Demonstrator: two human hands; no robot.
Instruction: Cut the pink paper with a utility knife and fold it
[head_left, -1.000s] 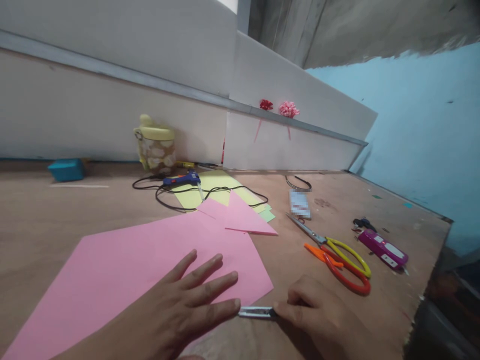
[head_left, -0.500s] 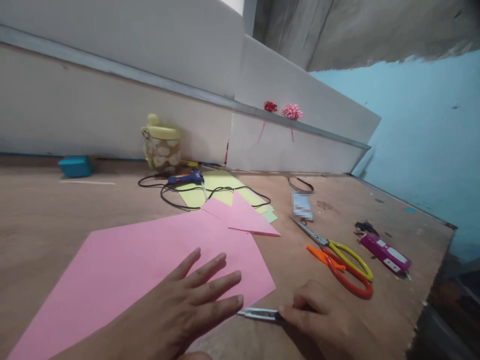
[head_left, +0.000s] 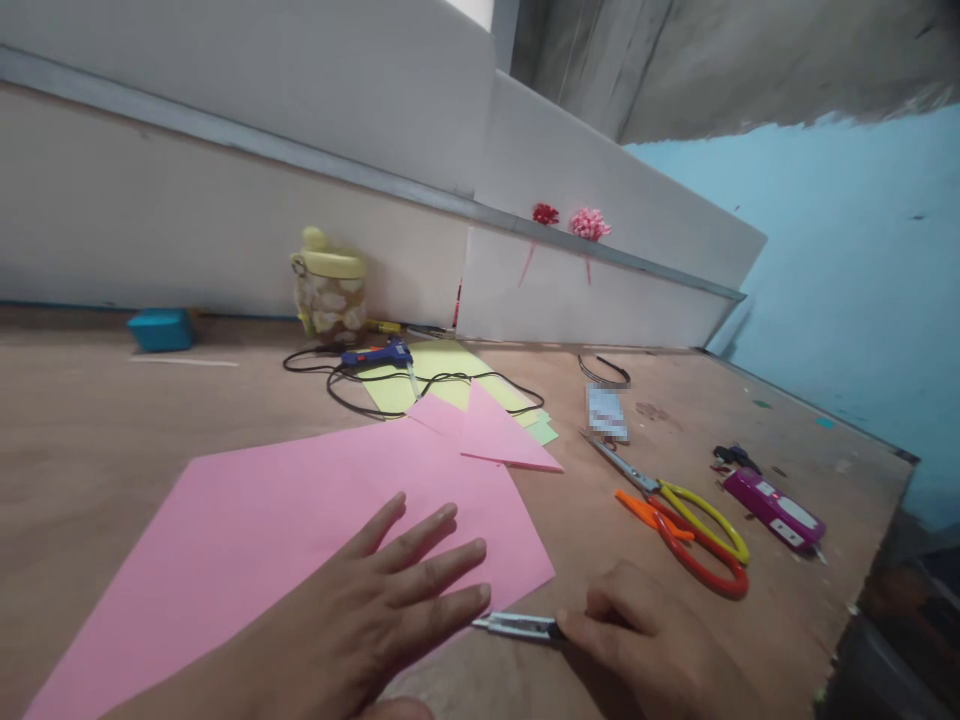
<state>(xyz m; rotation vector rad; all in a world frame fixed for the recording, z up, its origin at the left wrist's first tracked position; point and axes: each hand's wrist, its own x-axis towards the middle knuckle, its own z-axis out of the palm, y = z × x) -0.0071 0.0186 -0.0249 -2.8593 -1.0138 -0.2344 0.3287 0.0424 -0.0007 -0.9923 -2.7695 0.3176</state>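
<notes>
My left hand [head_left: 397, 590] lies spread over the large pink paper sheet [head_left: 277, 510], its fingers apart near the sheet's right part. My right hand [head_left: 645, 630] is closed on a utility knife [head_left: 519, 626]. The knife points left, its blade end at the sheet's lower right edge, close to my left little finger. A folded pink piece of paper [head_left: 506, 440] lies at the sheet's far edge, over yellow paper [head_left: 446, 357] and a bit of green paper.
A blue glue gun [head_left: 379, 354] with a black cord rests on the yellow paper. Scissors [head_left: 637, 482] with yellow and red handles lie right of the sheet, near an orange piece and a purple device [head_left: 776, 510]. A lidded jar [head_left: 330, 290] and a blue box [head_left: 162, 329] stand along the wall.
Both hands keep nearly the same pose, and the knife stays at the sheet's edge. The whole view has shifted slightly.
</notes>
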